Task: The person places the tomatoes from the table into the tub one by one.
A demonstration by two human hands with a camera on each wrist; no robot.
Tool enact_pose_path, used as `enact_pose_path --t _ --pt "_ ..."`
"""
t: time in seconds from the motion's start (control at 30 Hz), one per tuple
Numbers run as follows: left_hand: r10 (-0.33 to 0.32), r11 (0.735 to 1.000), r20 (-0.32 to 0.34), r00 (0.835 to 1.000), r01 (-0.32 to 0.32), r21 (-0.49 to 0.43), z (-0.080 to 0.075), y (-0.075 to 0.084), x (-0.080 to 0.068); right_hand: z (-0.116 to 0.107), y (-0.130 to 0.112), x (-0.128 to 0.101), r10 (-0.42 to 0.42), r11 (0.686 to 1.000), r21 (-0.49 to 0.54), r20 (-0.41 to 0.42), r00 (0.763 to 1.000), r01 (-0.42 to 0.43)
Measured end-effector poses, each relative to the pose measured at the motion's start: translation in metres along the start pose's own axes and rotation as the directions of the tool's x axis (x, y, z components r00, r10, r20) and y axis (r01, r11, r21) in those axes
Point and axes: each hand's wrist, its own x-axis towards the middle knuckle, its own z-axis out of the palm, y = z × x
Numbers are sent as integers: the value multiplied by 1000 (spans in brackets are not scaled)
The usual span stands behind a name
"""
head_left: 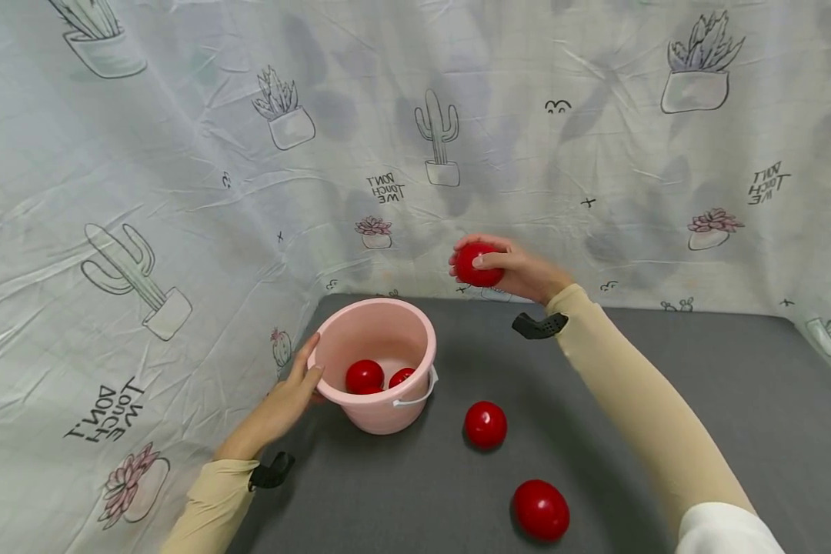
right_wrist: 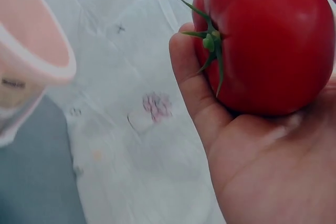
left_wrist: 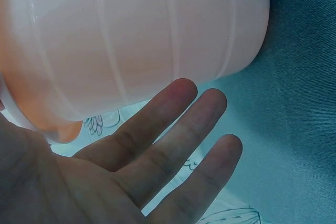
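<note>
The right hand cupped a glossy red tomato above the grey tabletop's far edge. The left hand, fingers straight, touched the pink plastic bucket's side; two loose red tomatoes lay on open cloth nearby.

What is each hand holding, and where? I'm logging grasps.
Right hand cups a tomato round its sides; left hand touches the bucket wall.

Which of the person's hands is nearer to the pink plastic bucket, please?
Left. The left hand touches the pink plastic bucket at its rim with straight fingers; the right hand is raised beyond it, holding a red tomato.
</note>
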Motion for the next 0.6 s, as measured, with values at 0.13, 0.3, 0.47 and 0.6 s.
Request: enact_pose_path --t 0.13,0.3,0.47,0.6 --pt "-3 1000 -6 1000 3 10 0 -1 0 14 2 21 -19 999 43 46 999 17" --pt "6 1000 -4 1000 -6 -8 1 -1 1 29 9 41 -28 995 96 97 995 18" --pt "18 1000 -1 1000 -18 -22 0 -1 -1 45 18 57 -31 994 110 136 990 16" --pt "14 1000 0 1000 -14 -25 -2 -1 -3 58 28 69 -19 995 104 155 988 3"
